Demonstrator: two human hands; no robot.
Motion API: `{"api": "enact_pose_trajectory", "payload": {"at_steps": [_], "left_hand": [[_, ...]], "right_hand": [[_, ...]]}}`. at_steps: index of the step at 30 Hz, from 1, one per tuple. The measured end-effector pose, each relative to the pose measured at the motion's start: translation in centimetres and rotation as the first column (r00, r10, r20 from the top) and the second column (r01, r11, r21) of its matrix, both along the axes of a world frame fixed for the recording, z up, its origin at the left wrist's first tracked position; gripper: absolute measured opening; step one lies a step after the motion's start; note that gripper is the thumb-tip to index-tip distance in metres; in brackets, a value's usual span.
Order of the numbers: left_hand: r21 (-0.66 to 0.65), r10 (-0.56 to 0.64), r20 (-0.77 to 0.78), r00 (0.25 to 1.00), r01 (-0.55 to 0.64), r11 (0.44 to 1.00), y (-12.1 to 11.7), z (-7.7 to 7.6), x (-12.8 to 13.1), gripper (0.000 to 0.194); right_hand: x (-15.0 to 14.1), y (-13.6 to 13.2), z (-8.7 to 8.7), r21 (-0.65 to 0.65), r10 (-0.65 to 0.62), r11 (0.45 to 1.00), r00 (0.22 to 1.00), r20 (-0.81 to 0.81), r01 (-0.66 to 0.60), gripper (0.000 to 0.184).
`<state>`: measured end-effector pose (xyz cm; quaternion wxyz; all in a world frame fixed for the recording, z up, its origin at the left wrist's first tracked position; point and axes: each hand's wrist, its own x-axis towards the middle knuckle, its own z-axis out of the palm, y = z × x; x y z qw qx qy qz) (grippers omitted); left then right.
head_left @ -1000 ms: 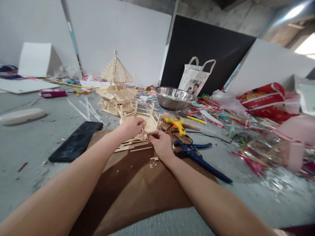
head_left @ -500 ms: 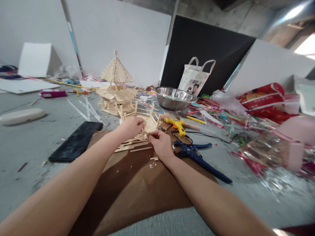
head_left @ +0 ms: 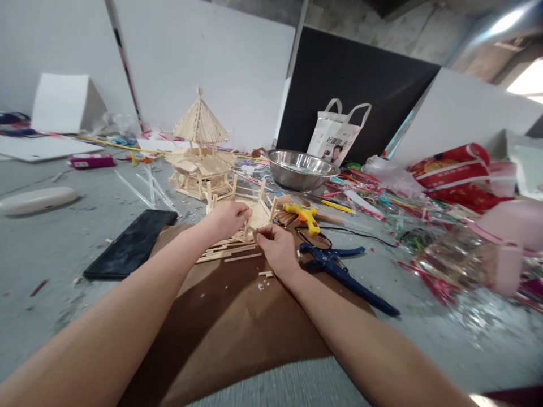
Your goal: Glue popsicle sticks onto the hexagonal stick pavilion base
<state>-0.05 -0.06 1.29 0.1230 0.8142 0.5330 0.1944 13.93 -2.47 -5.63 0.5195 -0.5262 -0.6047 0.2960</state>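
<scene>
A pale wooden-stick base (head_left: 261,212) with several upright posts sits in front of me on brown paper (head_left: 241,316). My left hand (head_left: 230,219) pinches the top of a short wooden post (head_left: 247,230) at the base's near edge. Low at the same corner, my right hand (head_left: 278,244) has thumb and finger pressed together on a small stick, its far end hidden by the fingers. Loose wooden sticks (head_left: 229,252) lie just nearer than the base. Behind it stands a stick-built pavilion (head_left: 200,150) with a pointed roof.
To the right lie a yellow glue gun (head_left: 311,219) and a blue-handled cutter (head_left: 348,278). A black phone-like slab (head_left: 130,244) is at left. Farther back are a steel bowl (head_left: 297,176) and a white bag (head_left: 333,135). A pink-lidded bottle (head_left: 507,240) and plastic scraps crowd the right.
</scene>
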Motion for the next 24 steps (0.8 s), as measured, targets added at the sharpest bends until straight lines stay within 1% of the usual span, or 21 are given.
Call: {"api": "enact_pose_trajectory", "payload": {"at_steps": [7, 11, 24], "left_hand": [[0.01, -0.007, -0.007, 1.0, 0.007, 1.0, 0.06, -0.03, -0.09, 0.031], [0.024, -0.012, -0.016, 1.0, 0.012, 1.0, 0.12, -0.17, -0.22, 0.03], [0.058, -0.025, -0.022, 0.999, 0.027, 0.998, -0.01, -0.02, -0.27, 0.03]], "right_hand": [[-0.03, 0.27, -0.57, 0.017, 0.018, 1.0, 1.0, -0.023, -0.017, 0.009], [-0.06, 0.37, -0.8, 0.02, 0.043, 0.999, 0.998, -0.043, -0.042, 0.011], [0.04, 0.19, -0.6, 0.028, 0.045, 0.999, 0.999, -0.012, -0.045, 0.013]]}}
